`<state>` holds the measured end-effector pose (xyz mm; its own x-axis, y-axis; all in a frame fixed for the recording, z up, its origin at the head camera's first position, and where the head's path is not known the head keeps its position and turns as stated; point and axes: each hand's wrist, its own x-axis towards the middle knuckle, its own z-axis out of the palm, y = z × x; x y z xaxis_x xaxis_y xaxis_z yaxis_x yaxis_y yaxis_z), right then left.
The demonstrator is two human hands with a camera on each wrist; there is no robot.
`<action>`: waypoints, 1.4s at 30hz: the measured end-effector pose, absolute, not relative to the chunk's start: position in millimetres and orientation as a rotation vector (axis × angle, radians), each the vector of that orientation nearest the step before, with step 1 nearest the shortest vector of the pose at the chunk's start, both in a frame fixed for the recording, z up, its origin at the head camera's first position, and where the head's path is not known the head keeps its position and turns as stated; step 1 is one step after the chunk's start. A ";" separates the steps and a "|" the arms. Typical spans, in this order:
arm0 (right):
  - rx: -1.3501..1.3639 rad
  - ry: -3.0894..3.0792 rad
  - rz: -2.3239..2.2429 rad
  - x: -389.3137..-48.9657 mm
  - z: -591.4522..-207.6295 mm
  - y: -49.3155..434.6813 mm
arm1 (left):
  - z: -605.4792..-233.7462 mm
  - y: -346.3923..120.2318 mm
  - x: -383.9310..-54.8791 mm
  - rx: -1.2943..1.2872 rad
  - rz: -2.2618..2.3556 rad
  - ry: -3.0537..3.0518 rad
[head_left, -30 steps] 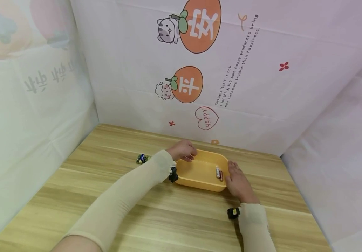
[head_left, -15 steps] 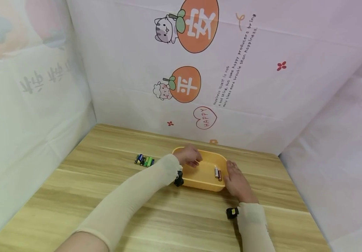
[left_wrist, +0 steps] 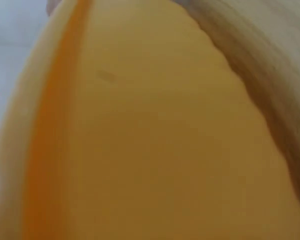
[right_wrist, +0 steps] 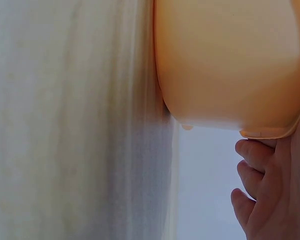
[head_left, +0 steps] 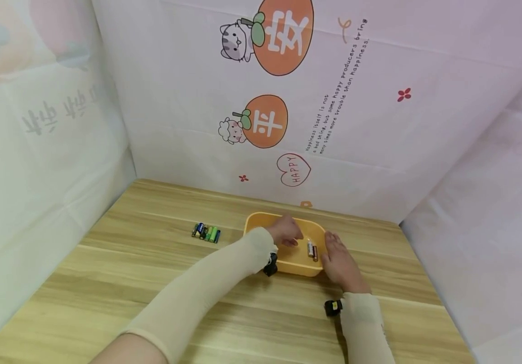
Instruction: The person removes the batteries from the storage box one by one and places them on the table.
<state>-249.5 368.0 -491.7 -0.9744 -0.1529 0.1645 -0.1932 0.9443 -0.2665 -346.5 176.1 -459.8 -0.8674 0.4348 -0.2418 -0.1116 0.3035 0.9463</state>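
A yellow plastic basin (head_left: pixel 253 220) stands on the wooden table. Inside it, near the right end, two batteries (head_left: pixel 313 249) lie side by side, one whitish and one reddish-brown. My left hand (head_left: pixel 285 230) is over the basin's inside, fingers loosely bent downward just left of the batteries; I see nothing held in it. My right hand (head_left: pixel 342 262) rests against the basin's right end. In the right wrist view, its fingers (right_wrist: pixel 255 155) are next to the rim at the basin's end. The left wrist view shows only the basin's outer wall (left_wrist: pixel 165 125) and rim, not the hand.
Left of the basin, several batteries (head_left: pixel 206 232) in green, blue and black lie in a row on the table (head_left: pixel 160 273). A printed white cloth (head_left: pixel 188 111) hangs behind the table's back edge, with more white cloth at both sides.
My left hand has moved right across the basin, toward the two batteries. The row of batteries on the table has come into full view. My right hand stays at the basin's right end.
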 end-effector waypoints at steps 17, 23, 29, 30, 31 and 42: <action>0.278 -2.952 0.414 -250.3 -492.6 369.9 | -482.4 212.9 -347.1 0.216 1.392 2.300; 0.287 -2.963 0.427 -250.5 -492.7 369.9 | -481.5 216.8 -342.2 0.223 1.351 2.306; 0.290 -2.973 0.433 -250.7 -490.7 368.7 | -488.3 225.4 -348.7 0.223 1.279 2.362; 0.292 -2.970 0.428 -250.9 -490.2 368.5 | -488.0 225.8 -349.4 0.228 1.260 2.370; 0.292 -2.968 0.427 -251.1 -489.7 368.3 | -487.2 226.0 -349.5 0.233 1.246 2.379; 0.262 -2.985 0.445 -250.6 -489.1 367.3 | -480.4 223.1 -347.0 0.294 1.100 2.447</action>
<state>-250.6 367.3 -489.1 -0.9788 -0.1537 0.1355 -0.1866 0.9419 -0.2792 -347.0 223.1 -480.4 -0.8811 0.3626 -0.3034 0.0138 0.6612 0.7501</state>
